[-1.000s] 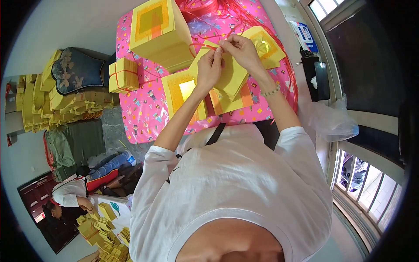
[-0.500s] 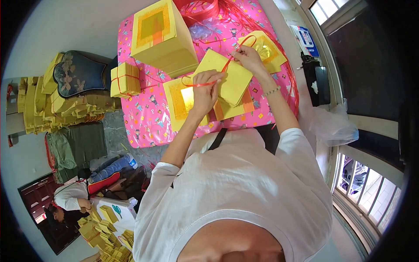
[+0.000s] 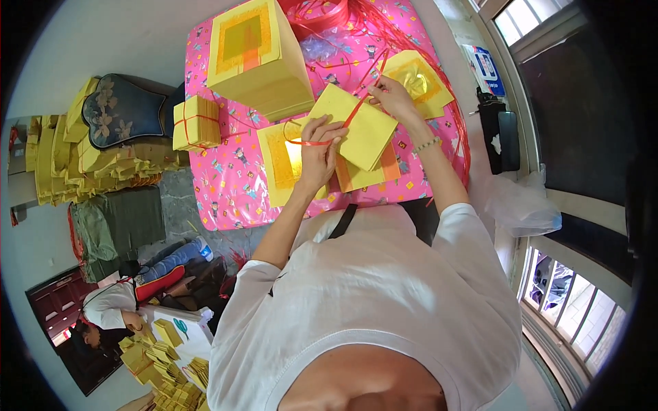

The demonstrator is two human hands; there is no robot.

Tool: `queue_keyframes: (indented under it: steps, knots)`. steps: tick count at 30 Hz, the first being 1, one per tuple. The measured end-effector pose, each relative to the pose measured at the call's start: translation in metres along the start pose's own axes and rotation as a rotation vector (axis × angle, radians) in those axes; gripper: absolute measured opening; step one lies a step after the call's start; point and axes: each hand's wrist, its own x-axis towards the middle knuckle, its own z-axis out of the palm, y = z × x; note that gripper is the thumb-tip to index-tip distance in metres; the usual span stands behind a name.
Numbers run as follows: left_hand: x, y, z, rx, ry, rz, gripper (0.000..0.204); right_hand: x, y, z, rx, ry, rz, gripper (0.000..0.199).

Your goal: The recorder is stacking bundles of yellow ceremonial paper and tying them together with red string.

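A folded stack of yellow paper (image 3: 358, 128) lies tilted on the table in front of me, with a flat red ribbon (image 3: 354, 111) running across its top. My left hand (image 3: 319, 152) is closed on the ribbon at the stack's left edge, and a loop of ribbon sticks out beside its fingers. At the upper right edge, my right hand (image 3: 396, 101) pinches the ribbon, whose loose end rises past the fingertips. Beneath the stack are yellow sheets with orange and gold print (image 3: 279, 164). More gold-centred sheets (image 3: 416, 77) lie beyond my right hand.
A tall block of yellow paper (image 3: 264, 89) and a ribbon-tied bundle (image 3: 196, 123) stand on the pink patterned tablecloth (image 3: 229, 195). Red ribbons (image 3: 449, 75) trail along its right side. A dark padded chair (image 3: 123, 113) is at left. Lower left, another person (image 3: 113, 305) sits near yellow bundles.
The ribbon's free end near my right hand has gone from a curled loop to a straighter strip pointing up. Both hands have shifted only slightly and stay at the stack.
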Motion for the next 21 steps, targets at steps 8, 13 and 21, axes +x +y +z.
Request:
queue_keyframes:
  steps: [8,13,21]
  knots:
    - [-0.002,-0.003,0.002,0.019,0.044,-0.043,0.014,0.003,0.007,-0.001,0.054,0.002,0.031,0.023]
    - [-0.001,-0.011,0.000,-0.071,0.076,-0.078,0.014,-0.022,0.003,-0.003,0.062,0.234,-0.214,0.024]
    - [0.003,-0.008,-0.001,-0.107,0.101,-0.116,0.020,-0.132,0.014,0.012,0.297,0.547,-0.191,0.019]
